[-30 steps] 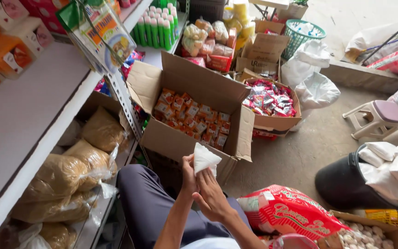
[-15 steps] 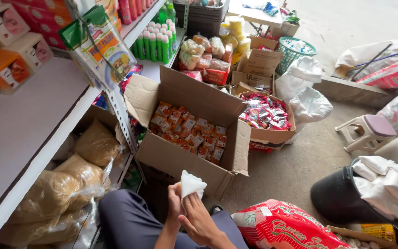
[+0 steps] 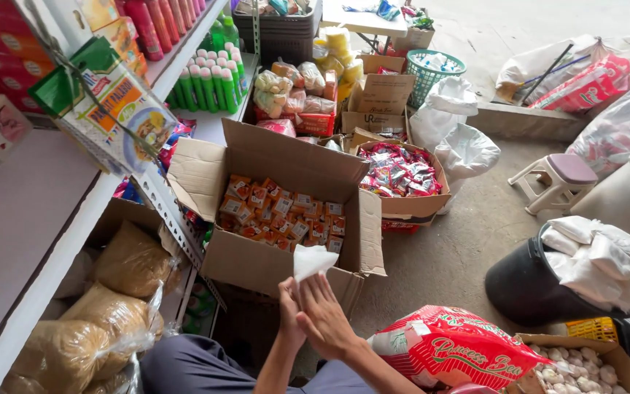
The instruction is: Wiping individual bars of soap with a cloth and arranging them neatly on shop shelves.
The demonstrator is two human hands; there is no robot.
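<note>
Loosely pinched between the pressed-together left hand and right hand, the white tissue may slip into the open box.

Bright, even daylight; soft shadows; sharp, slight wide-angle edge distortion.

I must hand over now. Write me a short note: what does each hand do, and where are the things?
Left hand and right hand: pressed together around a white tissue, its top sticking out above the fingers.
Things: open cardboard box of small orange packets just ahead of the hands; red-and-white bag beside the right forearm.
Done: tissue is in hand.
Left: cannot tell from this view.
</note>
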